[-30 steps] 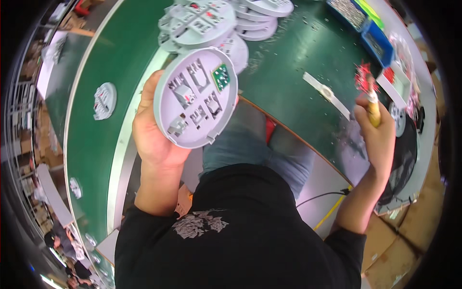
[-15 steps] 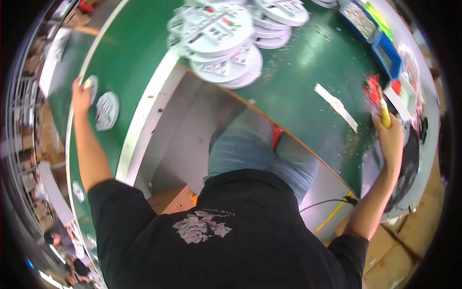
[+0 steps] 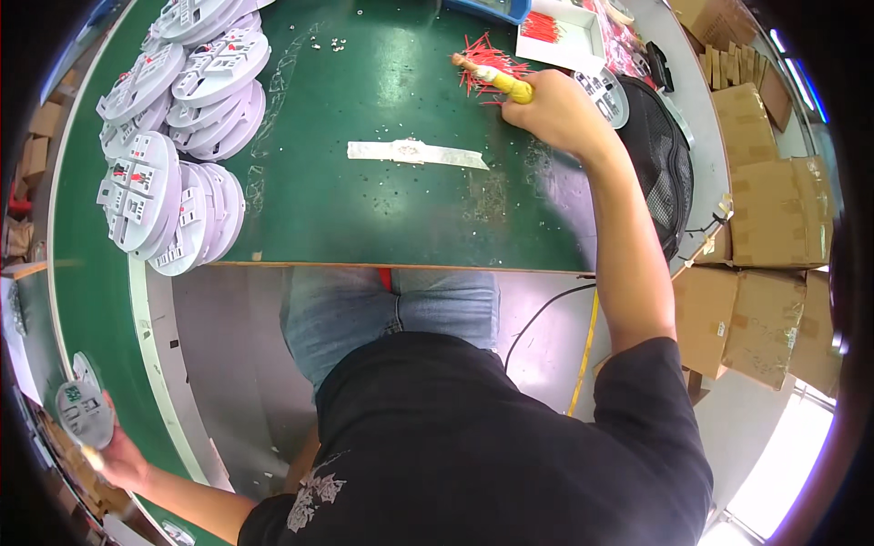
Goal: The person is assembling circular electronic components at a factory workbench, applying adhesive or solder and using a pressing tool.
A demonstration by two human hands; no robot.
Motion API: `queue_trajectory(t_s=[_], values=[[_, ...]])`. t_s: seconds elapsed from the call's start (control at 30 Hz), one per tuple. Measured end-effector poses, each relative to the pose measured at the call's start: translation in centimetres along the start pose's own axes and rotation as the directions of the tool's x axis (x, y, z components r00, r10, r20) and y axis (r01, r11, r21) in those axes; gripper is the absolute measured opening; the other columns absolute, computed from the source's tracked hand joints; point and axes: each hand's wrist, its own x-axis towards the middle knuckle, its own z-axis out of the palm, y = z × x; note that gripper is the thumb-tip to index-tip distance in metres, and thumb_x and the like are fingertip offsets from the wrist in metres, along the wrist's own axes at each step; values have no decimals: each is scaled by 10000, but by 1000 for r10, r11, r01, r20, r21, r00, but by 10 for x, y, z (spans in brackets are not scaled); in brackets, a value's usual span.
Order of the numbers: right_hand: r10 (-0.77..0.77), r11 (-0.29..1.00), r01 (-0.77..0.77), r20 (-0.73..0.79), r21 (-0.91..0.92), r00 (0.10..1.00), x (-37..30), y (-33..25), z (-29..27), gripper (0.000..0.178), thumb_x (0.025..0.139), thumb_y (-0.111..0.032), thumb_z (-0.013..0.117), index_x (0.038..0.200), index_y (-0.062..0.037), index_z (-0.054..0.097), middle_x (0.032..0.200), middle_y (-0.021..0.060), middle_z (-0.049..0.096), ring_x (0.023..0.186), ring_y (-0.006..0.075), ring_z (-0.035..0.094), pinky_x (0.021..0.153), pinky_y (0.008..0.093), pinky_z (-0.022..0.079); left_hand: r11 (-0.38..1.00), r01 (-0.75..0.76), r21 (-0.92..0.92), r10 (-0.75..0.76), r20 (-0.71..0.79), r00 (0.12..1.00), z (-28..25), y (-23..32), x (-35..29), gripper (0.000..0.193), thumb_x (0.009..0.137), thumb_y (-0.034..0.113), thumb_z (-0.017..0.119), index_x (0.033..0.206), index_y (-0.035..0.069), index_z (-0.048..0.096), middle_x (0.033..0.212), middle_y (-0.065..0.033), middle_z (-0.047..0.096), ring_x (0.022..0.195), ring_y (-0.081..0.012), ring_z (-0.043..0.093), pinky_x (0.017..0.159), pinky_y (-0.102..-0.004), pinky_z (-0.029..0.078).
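At the lower left my left hand (image 3: 123, 460) closes on a round grey-white plastic disc (image 3: 85, 414) with cut-outs, held over the green side strip; a pale covering shows on one fingertip. My right hand (image 3: 560, 109) is wrapped around a slim tool with a yellow grip (image 3: 512, 86), whose brownish end points left. Under and around that tool lies a loose pile of short red wires (image 3: 478, 59) on the green tabletop. Just beside the right hand, another round disc (image 3: 603, 98) is partly hidden by it.
Stacks of white discs (image 3: 218, 68) stand at the table's left. A pale strip (image 3: 417, 152) lies mid-table, among tiny scattered bits. A white box (image 3: 583, 45) with red wires, a blue bin (image 3: 496, 7) and a black mesh bag (image 3: 660, 155) line the right side. Cardboard boxes (image 3: 751, 227) are stacked farther right.
My view has turned, so the table now lies straight ahead. My left hand, earlier at a disc on the side strip, now holds a disc. The right hand still grips the yellow tool near the wires.
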Motion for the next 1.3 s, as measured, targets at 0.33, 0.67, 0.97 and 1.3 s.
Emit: queue_trajectory(t_s=[0.33, 0.67, 0.97, 1.3], values=[[-147, 966, 171, -129, 195, 981, -24, -3, -18, 239, 858, -191, 680, 962, 23, 667, 695, 91, 611, 641, 177, 589, 646, 358, 478, 989, 130, 68, -143, 260, 955, 117, 0, -29, 770, 887, 168, 731, 1523, -18, 339, 1509, -185, 438, 1347, -348, 486, 1124, -524, 425], [-106, 836, 140, -95, 530, 990, -65, -41, -42, 209, 848, -184, 705, 963, -10, 706, 725, 61, 659, 651, 139, 635, 633, 310, 497, 982, 182, -49, -113, 618, 778, 344, -39, -72, 542, 900, 18, 669, 1420, 2, 516, 1361, -126, 581, 1209, -213, 599, 1033, -356, 498], [-201, 610, 140, -18, 780, 979, -101, -104, -37, 150, 880, -138, 729, 949, -53, 626, 772, 17, 673, 638, 58, 601, 533, 207, 442, 995, -71, -69, 99, 627, 773, 395, -32, -106, 422, 849, -72, 655, 1262, 6, 624, 1169, -84, 661, 1026, -148, 658, 905, -284, 530], [-152, 574, 25, 76, 818, 986, -97, -112, -33, 208, 880, -109, 753, 920, -70, 553, 770, 39, 683, 631, 77, 608, 529, 219, 445, 980, -167, -104, 192, 693, 695, 390, -38, -106, 464, 880, -86, 654, 1332, -9, 580, 1230, -86, 629, 1079, -144, 627, 929, -281, 518]])
